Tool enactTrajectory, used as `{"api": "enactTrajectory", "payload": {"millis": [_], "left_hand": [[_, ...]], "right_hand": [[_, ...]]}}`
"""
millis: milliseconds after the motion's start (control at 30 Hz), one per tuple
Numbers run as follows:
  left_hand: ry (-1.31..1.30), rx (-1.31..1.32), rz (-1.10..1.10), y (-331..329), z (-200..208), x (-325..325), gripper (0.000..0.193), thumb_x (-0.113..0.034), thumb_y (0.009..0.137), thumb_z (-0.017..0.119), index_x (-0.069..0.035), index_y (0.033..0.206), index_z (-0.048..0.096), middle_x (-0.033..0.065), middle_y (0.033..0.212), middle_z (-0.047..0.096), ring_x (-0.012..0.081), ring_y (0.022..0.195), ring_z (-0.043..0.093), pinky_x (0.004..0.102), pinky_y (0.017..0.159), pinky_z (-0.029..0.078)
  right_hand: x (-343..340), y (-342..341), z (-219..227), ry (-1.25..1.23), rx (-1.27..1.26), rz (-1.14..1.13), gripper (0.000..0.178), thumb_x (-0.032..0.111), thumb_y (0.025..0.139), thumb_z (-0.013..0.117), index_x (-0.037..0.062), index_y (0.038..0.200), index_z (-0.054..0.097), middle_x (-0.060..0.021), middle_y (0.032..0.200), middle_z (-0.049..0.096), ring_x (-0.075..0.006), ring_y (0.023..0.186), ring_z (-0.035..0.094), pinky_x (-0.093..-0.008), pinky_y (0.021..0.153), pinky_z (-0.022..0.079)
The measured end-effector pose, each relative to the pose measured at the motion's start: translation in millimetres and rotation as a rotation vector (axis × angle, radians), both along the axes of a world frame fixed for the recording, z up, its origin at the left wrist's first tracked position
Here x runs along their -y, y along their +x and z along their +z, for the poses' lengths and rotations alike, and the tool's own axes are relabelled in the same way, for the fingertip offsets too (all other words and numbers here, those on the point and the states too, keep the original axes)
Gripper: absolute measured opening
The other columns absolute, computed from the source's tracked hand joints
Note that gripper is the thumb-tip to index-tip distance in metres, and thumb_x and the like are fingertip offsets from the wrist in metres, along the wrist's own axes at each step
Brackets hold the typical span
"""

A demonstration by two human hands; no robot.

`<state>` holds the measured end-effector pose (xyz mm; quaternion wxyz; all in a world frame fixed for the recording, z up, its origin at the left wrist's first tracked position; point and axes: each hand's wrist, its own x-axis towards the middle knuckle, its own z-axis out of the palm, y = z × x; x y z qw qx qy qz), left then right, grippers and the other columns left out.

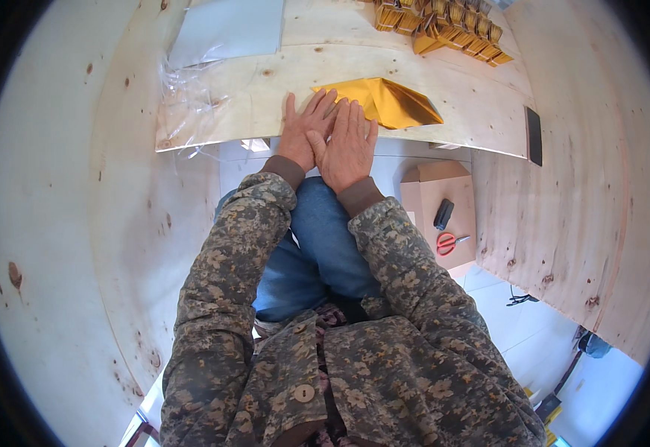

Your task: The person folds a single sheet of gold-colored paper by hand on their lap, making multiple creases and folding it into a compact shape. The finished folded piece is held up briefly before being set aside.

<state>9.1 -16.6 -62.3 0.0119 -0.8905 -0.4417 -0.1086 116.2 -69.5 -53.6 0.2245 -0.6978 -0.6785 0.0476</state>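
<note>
A sheet of shiny gold foil paper [396, 104], folded with creases and a pointed right end, lies near the front edge of the wooden table [265, 89]. My left hand [300, 135] rests palm down with its fingers stretched out, the fingertips on the paper's left end. Close beside it, my right hand [349, 153] lies flat with fingers extended over the paper's lower left part. The thumb side of my right hand touches my left hand. The paper's left part is partly hidden under my fingers.
Banded bundles of folded gold paper [452, 30] sit at the far right. Pale sheets [228, 30] and crumpled clear plastic [183, 104] lie at the left. Below the table, a cardboard box [426, 190] bears a black object [443, 214] and red-handled scissors [446, 243]. Wooden panels [563, 186] flank me.
</note>
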Motion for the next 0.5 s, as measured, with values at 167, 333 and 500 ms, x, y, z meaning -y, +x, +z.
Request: {"api": "enactTrajectory", "payload": {"millis": [167,333,500], "left_hand": [[-0.035,0.12,-0.016,1,6,3,0.067,-0.03,0.088,0.066,-0.017,0.15,0.044,0.0055,0.158,0.039,0.0225,0.148,0.032,0.0681,0.114,0.018],[-0.1,0.107,0.008,2,14,6,0.083,-0.026,0.078,0.079,-0.019,0.151,0.041,0.0045,0.157,0.039,0.0226,0.147,0.033,0.067,0.114,0.019],[-0.099,0.07,0.039,7,17,5,0.081,-0.023,0.077,0.079,-0.019,0.15,0.043,0.0042,0.155,0.041,0.0222,0.146,0.035,0.0673,0.115,0.018]], "right_hand": [[20,11,4,-0.046,0.087,-0.093,0.086,0.057,0.098,0.048,-0.0095,0.15,0.032,-0.029,0.155,0.035,-0.0384,0.149,0.028,-0.0583,0.121,0.012],[36,29,4,-0.057,0.211,-0.069,0.077,0.042,0.095,0.058,-0.0064,0.15,0.035,-0.0248,0.156,0.036,-0.0346,0.148,0.031,-0.052,0.121,0.017],[27,42,15,-0.123,0.166,-0.018,0.073,0.024,0.086,0.069,-0.0034,0.147,0.041,-0.0203,0.153,0.042,-0.034,0.143,0.037,-0.0476,0.118,0.026]]}}
